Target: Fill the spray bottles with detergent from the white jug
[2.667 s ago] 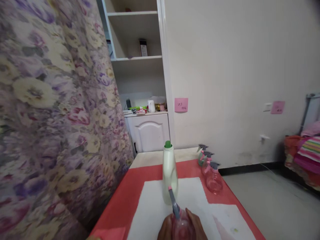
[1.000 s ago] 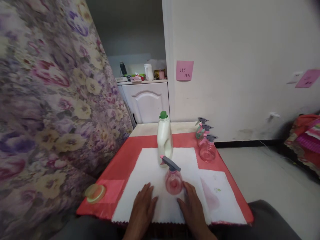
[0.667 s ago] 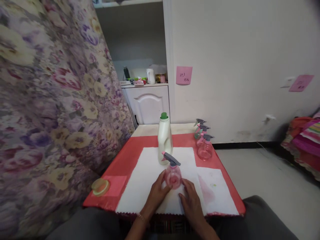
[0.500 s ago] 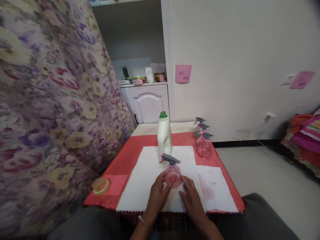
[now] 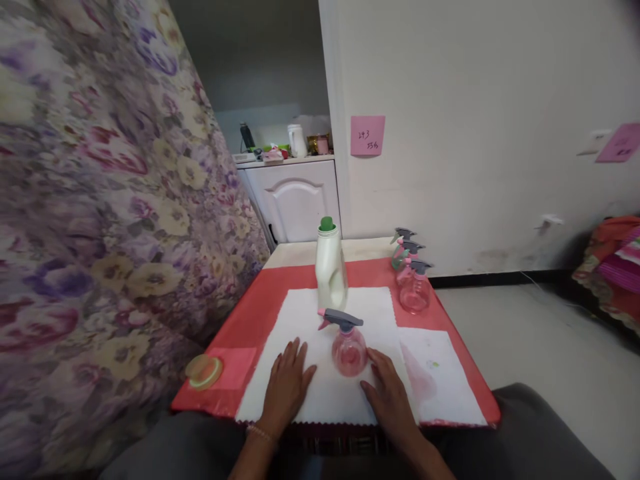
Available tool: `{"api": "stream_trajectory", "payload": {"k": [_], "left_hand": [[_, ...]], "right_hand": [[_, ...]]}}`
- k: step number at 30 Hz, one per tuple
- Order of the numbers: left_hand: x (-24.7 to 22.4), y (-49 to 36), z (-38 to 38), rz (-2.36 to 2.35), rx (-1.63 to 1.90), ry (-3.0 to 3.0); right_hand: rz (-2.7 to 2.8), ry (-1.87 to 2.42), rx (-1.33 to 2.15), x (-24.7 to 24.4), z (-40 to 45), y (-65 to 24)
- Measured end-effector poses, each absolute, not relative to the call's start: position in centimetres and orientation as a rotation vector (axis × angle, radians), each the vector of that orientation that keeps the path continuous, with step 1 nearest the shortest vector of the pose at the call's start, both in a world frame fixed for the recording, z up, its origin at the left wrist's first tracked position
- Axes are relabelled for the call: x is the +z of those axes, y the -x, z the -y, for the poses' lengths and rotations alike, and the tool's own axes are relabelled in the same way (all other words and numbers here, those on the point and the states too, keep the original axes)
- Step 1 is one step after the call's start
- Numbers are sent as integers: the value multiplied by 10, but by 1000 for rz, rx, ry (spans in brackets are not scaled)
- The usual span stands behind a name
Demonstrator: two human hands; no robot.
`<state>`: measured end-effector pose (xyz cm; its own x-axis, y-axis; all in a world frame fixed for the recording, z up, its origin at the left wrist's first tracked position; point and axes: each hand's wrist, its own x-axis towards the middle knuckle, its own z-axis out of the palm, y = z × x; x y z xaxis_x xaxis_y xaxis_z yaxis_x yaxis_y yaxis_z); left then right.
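Fingers (image 5: 289, 355) of the left hand (image 5: 283, 392) released, spread loosely, laid palm-down on the white cloth (image 5: 310, 307); nothing held. Right hand (image 5: 393, 393): fingers slightly bent, thumb apart from the index, likewise released; the index tip sits at the lower side of the pink spray bottle (image 5: 349, 352), about 4 o'clock, whether touching or just beside it I cannot tell.

Bottle stands upright on the cloth, long axis vertical, round clear-pink body below, grey spray head (image 5: 344, 319) on top. The head lies crosswise to that axis; its pink nozzle end points between 9 and 10 o'clock, grey rear end toward 3.

Taking the bottle as clock centre, 12 away from the wearer: pale jug (image 5: 330, 267) with green cap (image 5: 327, 224) upright near 11 to 12, handle opening on its right side. Row of three spray bottles (image 5: 414, 293) between 1 and 2, on the red tabletop (image 5: 260, 293). Printed sheet (image 5: 453, 387) at 3 to 4, beside the cloth. Round yellow-green object (image 5: 204, 372), kind unclear, between 8 and 9, near the tabletop's left edge.
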<state>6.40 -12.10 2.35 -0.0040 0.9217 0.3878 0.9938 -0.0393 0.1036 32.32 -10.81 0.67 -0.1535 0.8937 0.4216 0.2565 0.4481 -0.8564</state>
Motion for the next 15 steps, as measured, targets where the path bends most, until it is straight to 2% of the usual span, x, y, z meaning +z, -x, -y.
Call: {"api": "stream_trajectory", "payload": {"k": [7,15], "left_hand": [[18,-69,127,1964,-448,1969],[11,-66,126,1960,-595,1959]], "right_hand": [[1662,1050,760,7,110,-323],[1605,1000,848,6,106,-322]]}}
